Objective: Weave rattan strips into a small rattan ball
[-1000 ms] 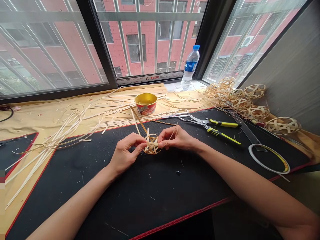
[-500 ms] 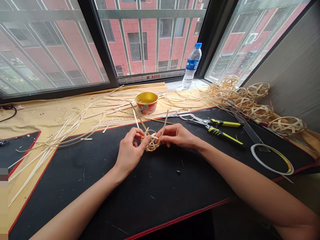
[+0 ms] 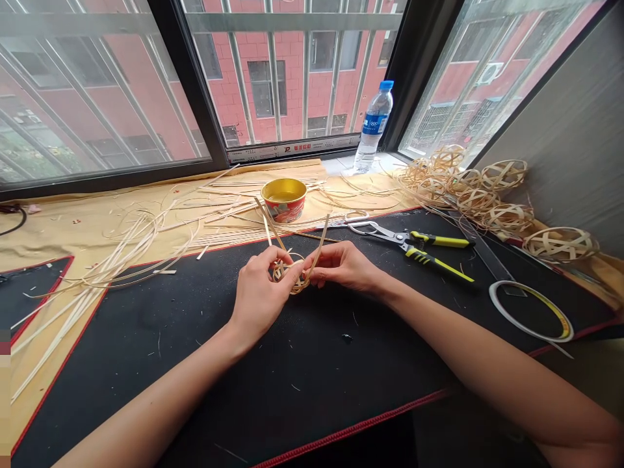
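Note:
A small woven bamboo ball (image 3: 299, 286) with loose strip ends standing up from it is held between both hands, above the black mat (image 3: 312, 390). My left hand (image 3: 263, 279) is closed around its left side, thumb across the front, hiding much of the weave. On the other side, my right hand (image 3: 344, 265) pinches the ball's right edge near an upright strip (image 3: 320, 244). Two more strip ends rise behind my left fingers. Exactly which strips each hand grips is hard to see.
Behind the hands stands a red-and-gold bowl (image 3: 284, 200). Yellow-handled pliers (image 3: 433, 250), a ring of tape (image 3: 531, 311) and a ruler (image 3: 487, 257) lie right. Finished woven balls (image 3: 507, 218) pile at far right. Loose bamboo strips (image 3: 112, 260) spread left. A water bottle (image 3: 373, 130) stands by the window.
My left hand has shifted slightly to the right, its thumb now covering more of the ball and closer to my right fingertips. The right hand stays nearly in place.

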Motion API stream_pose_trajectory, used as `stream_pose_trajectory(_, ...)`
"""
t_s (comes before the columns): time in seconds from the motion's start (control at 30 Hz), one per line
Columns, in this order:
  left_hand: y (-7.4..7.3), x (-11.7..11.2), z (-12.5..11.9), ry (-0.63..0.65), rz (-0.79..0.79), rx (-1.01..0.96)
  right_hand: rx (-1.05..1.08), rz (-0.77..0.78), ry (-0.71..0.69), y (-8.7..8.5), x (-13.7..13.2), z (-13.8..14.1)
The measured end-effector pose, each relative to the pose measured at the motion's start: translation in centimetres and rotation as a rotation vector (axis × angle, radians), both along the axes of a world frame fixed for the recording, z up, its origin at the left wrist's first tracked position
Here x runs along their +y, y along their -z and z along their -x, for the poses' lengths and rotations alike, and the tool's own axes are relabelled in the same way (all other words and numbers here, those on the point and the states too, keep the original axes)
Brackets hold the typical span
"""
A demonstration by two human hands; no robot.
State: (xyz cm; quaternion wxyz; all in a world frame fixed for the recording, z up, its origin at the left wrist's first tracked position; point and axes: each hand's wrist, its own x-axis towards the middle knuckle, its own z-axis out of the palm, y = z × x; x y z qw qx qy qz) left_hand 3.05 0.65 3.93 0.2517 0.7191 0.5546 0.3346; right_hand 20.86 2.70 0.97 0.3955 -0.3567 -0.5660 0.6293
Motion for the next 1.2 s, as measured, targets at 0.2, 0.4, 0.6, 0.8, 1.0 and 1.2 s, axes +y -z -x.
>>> stream_pose_trajectory(0.2,-0.1,0.4,0.4,0.016,0.09,-0.073,-0.038,-0.012,0.023,0.0,-0.1,0.4)
stream_pose_trajectory(0.4,-0.5,0.7,0.3,0.012,0.131,-0.148,-0.258,-0.381,0.104,-0.1,-0.9,0.6)
stream_pose_trajectory(0.6,-0.9,0.9,0.8,0.035,0.131,-0.122,-0.473,-0.774,0.186,-0.4,-0.7,0.0)
stream_pose_trajectory(0.8,-1.0,1.2,1.2,0.036,0.166,-0.099,-0.512,-0.836,0.182,-0.2,-0.7,0.0)
stream_pose_trajectory(1.0,-1.2,1.1,1.5,0.097,0.144,-0.118,-0.397,-0.667,0.203,-0.2,-0.7,0.1)
stream_pose_trajectory(1.2,-0.1,0.6,3.1,0.155,-0.154,-0.015,-0.343,-0.536,0.217,0.3,-0.2,0.1)
